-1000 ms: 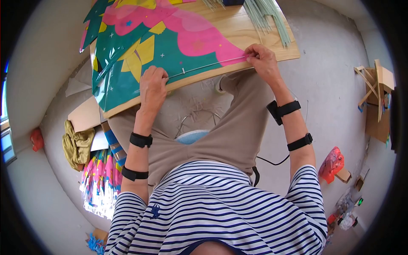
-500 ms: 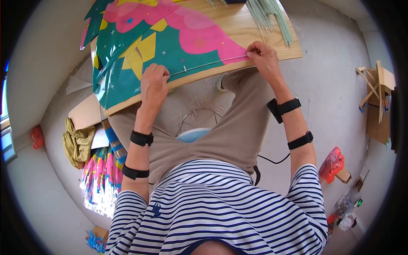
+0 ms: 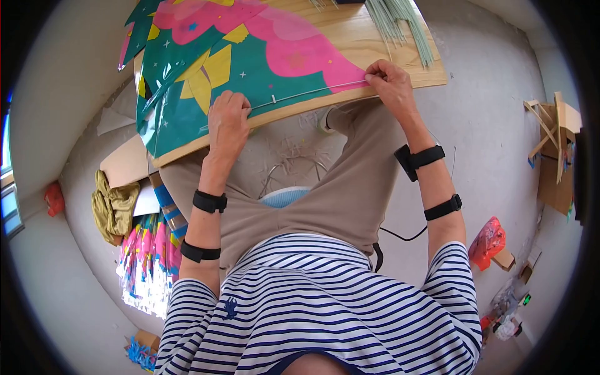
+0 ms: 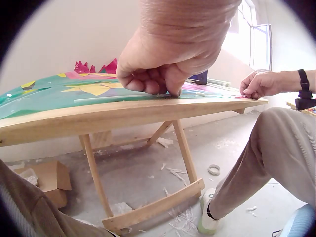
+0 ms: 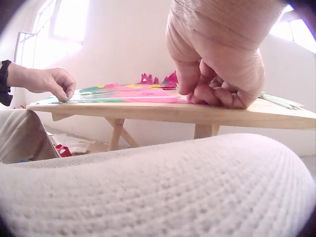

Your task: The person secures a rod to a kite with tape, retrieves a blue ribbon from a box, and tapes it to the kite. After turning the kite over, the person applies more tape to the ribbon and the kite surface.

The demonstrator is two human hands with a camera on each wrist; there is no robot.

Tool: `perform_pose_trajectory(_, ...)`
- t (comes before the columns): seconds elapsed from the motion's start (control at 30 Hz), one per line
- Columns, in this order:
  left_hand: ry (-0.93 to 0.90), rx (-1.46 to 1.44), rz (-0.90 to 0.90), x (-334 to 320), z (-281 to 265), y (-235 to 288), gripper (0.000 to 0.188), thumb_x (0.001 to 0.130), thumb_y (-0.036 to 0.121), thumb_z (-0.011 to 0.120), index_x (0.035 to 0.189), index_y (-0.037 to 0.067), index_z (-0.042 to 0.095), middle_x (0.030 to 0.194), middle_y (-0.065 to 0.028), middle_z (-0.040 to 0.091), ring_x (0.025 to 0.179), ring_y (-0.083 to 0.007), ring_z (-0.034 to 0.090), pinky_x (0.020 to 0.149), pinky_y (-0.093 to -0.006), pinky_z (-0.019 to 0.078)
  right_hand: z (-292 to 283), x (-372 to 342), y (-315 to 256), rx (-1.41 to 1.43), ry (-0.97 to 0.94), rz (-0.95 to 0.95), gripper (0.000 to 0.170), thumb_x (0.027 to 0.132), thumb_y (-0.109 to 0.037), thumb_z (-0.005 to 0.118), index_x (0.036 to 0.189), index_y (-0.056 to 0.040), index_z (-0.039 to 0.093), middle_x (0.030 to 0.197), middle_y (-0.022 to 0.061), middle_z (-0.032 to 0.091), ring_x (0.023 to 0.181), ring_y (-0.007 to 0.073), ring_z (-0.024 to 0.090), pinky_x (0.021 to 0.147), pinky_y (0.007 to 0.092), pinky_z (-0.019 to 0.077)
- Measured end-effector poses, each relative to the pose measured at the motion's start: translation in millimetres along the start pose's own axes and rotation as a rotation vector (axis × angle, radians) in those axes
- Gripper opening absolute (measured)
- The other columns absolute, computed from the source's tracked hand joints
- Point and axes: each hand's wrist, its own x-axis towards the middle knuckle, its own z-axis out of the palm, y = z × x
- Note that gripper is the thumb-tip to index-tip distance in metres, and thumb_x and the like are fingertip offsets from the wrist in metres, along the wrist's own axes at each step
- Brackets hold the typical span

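Note:
A thin pale rod (image 3: pixel 306 93) lies along the near edge of a glossy printed sheet (image 3: pixel 297 59) in green, pink and yellow. My left hand (image 3: pixel 228 125) pinches the rod toward its left part, and in the left wrist view a length of rod (image 4: pixel 106 99) runs on past the fingers. At the sheet's pink corner, my right hand (image 3: pixel 392 87) pinches the rod's right end with curled fingers, low over the tabletop in the right wrist view. A small white tab (image 3: pixel 274 99) sits on the rod between both hands.
The wooden table (image 3: pixel 431 75) has its front edge just over my knees. A bundle of pale green rods (image 3: pixel 406 31) lies at its far right. Folded printed sheets (image 3: pixel 147 265) and a mustard cloth (image 3: pixel 115 209) are at the left. Scraps (image 3: pixel 290 153) litter the floor.
Hands, rod, sheet and table have all drifted slightly right together in the head view. Both hands keep the same hold on the rod.

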Motion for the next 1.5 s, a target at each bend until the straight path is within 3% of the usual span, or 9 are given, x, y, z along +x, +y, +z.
perform_pose_trajectory(0.1, -0.004, 0.002, -0.005, 0, 0, 1, 0.007, 0.08, 0.002, 0.064, 0.083, 0.005, 0.058, 0.086, -0.0115, 0.055, 0.088, -0.0332, 0.056, 0.075, -0.045, 0.042, 0, 0, -2, -0.026, -0.002, 0.004, 0.01, 0.082, -0.008, 0.071, 0.09, -0.0015, 0.07, 0.078, 0.0009, 0.065, 0.073, 0.0085, 0.056, 0.069, 0.0244, 0.0469)
perform_pose_trajectory(0.2, -0.003, 0.007, -0.005, 0, 0, 0, 0.007, 0.08, 0.003, 0.063, 0.083, 0.005, 0.058, 0.086, -0.0115, 0.055, 0.088, -0.0333, 0.056, 0.075, -0.0451, 0.0421, 0, 0, -2, -0.031, -0.006, 0.036, 0.017, 0.077, -0.018, 0.075, 0.089, -0.006, 0.072, 0.085, 0.0074, 0.07, 0.079, 0.0203, 0.066, 0.076, 0.0338, 0.0513)
perform_pose_trajectory(0.4, -0.003, 0.035, -0.012, 0, 1, 1, 0.006, 0.081, 0.003, 0.063, 0.083, 0.005, 0.058, 0.087, -0.0117, 0.055, 0.088, -0.0334, 0.056, 0.076, -0.045, 0.0423, 0, 0, 0, -0.031, -0.021, 0.037, 0.017, 0.076, -0.017, 0.076, 0.089, -0.0063, 0.072, 0.084, 0.0072, 0.069, 0.079, 0.0205, 0.066, 0.075, 0.0342, 0.0514)
perform_pose_trajectory(0.5, -0.002, 0.037, -0.016, 0, 0, 3, 0.006, 0.081, 0.003, 0.063, 0.084, 0.005, 0.058, 0.087, -0.0117, 0.056, 0.088, -0.0336, 0.056, 0.076, -0.0451, 0.0423, 1, -2, -3, -0.039, 0.016, -0.019, 0.01, 0.08, -0.008, 0.072, 0.088, -0.002, 0.07, 0.077, 0.0012, 0.064, 0.072, 0.0088, 0.056, 0.068, 0.025, 0.047)
perform_pose_trajectory(0.8, 0.013, -0.079, -0.045, 2, -3, 9, 0.012, 0.077, 0.001, 0.066, 0.087, 0.004, 0.06, 0.083, -0.013, 0.056, 0.085, -0.034, 0.057, 0.073, -0.0451, 0.0432, 4, -2, -7, -0.085, 0.034, 0.018, 0.011, 0.079, -0.008, 0.073, 0.088, -0.0027, 0.07, 0.073, 0.0018, 0.065, 0.068, 0.0101, 0.058, 0.066, 0.0263, 0.0481)
perform_pose_trajectory(0.93, 0.029, -0.195, -0.022, 8, 0, 20, 0.018, 0.074, 0.0, 0.068, 0.09, 0.005, 0.062, 0.085, -0.0116, 0.058, 0.087, -0.0325, 0.058, 0.074, -0.0443, 0.0429, 4, 1, -4, -0.092, 0.035, 0.052, 0.016, 0.073, -0.017, 0.077, 0.086, -0.0088, 0.072, 0.077, 0.0057, 0.069, 0.074, 0.0201, 0.067, 0.071, 0.0338, 0.0514)
perform_pose_trajectory(1.23, -0.015, -0.038, 0.041, 16, 20, 23, 0.015, 0.076, 0.005, 0.071, 0.089, 0.007, 0.063, 0.087, -0.0081, 0.058, 0.09, -0.0293, 0.058, 0.074, -0.0423, 0.0408, 3, 2, -6, -0.119, 0.016, 0.069, 0.016, 0.074, -0.017, 0.077, 0.086, -0.0084, 0.073, 0.078, 0.0062, 0.07, 0.076, 0.0213, 0.067, 0.072, 0.0348, 0.0513)
perform_pose_trajectory(1.33, 0.049, -0.023, 0.099, 17, 22, 24, 0.008, 0.077, 0.004, 0.068, 0.081, 0.004, 0.061, 0.08, -0.0117, 0.056, 0.081, -0.0325, 0.057, 0.069, -0.0437, 0.0425, 4, 2, -5, -0.133, 0.014, 0.064, 0.016, 0.075, -0.018, 0.077, 0.087, -0.0084, 0.073, 0.079, 0.0063, 0.07, 0.077, 0.0218, 0.067, 0.073, 0.0352, 0.0513)
perform_pose_trajectory(1.5, 0.02, 0.156, 0.148, 16, 24, 24, 0.012, 0.078, 0.004, 0.067, 0.085, 0.009, 0.059, 0.088, -0.007, 0.055, 0.088, -0.0282, 0.056, 0.074, -0.0415, 0.0401, 4, 2, -5, -0.134, 0.019, 0.057, 0.016, 0.075, -0.018, 0.077, 0.087, -0.0086, 0.073, 0.08, 0.0065, 0.07, 0.078, 0.0224, 0.067, 0.074, 0.0355, 0.0514)
